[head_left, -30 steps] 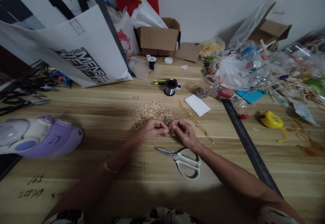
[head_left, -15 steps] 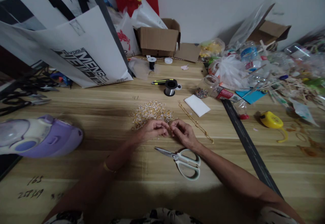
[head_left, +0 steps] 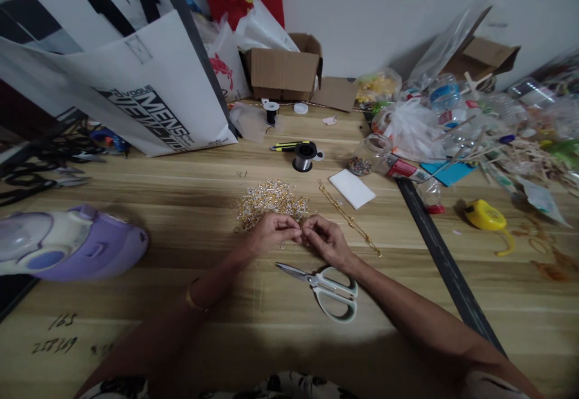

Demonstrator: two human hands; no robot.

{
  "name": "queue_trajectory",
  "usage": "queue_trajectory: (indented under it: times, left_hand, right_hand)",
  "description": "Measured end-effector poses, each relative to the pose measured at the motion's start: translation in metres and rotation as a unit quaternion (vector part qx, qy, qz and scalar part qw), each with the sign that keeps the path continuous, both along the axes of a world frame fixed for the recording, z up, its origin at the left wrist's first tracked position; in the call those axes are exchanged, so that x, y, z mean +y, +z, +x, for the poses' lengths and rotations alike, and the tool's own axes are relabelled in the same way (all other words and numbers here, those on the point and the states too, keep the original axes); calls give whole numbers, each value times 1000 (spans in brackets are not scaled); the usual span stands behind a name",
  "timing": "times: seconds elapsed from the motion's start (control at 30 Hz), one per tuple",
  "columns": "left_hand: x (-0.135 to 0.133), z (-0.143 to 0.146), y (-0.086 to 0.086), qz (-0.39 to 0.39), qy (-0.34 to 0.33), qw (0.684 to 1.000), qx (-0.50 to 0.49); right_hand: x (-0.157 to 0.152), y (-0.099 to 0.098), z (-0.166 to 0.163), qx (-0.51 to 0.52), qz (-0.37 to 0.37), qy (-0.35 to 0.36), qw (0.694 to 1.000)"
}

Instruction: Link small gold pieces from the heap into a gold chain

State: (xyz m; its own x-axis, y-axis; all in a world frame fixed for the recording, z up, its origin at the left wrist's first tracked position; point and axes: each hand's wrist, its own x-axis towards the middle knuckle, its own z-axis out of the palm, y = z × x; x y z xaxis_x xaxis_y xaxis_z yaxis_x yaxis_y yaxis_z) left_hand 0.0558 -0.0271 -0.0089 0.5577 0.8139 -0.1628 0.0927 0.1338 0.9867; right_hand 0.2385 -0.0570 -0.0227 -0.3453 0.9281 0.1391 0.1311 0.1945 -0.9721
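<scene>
My left hand point(head_left: 274, 232) and my right hand point(head_left: 326, 239) meet fingertip to fingertip over the wooden table. Both are closed in a pinch; whatever lies between the fingers is too small to make out. Just beyond my left hand is a heap of small gold and clear beaded pieces point(head_left: 269, 199), partly covered by that hand. A gold chain point(head_left: 350, 219) lies stretched out to the right of my right hand. Below my hands rest scissors with pale handles point(head_left: 316, 281), their blades pointing left and nearly closed.
Beyond the heap stand a spool of wire point(head_left: 304, 157) and a yellow cutter point(head_left: 287, 145). A white pad point(head_left: 351, 188) lies near the chain. At right are a tape measure point(head_left: 486, 214) and piled plastic bottles and bags. A purple appliance point(head_left: 99, 242) and a large paper bag point(head_left: 181, 97) stand left.
My fingertips have shifted slightly and are pressed closer together. The scissors, chain and heap lie as before.
</scene>
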Motion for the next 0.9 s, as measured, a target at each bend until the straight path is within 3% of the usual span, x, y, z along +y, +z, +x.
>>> queue_trajectory:
  times: [0.33, 0.9]
  left_hand:
    - [-3, 1, -2, 86, 34, 994, 64]
    - [1, -2, -1, 51, 49, 997, 28]
  right_hand:
    - [1, -2, -1, -15, 1, -16, 1000]
    - [3, -9, 0, 22, -11, -51, 998]
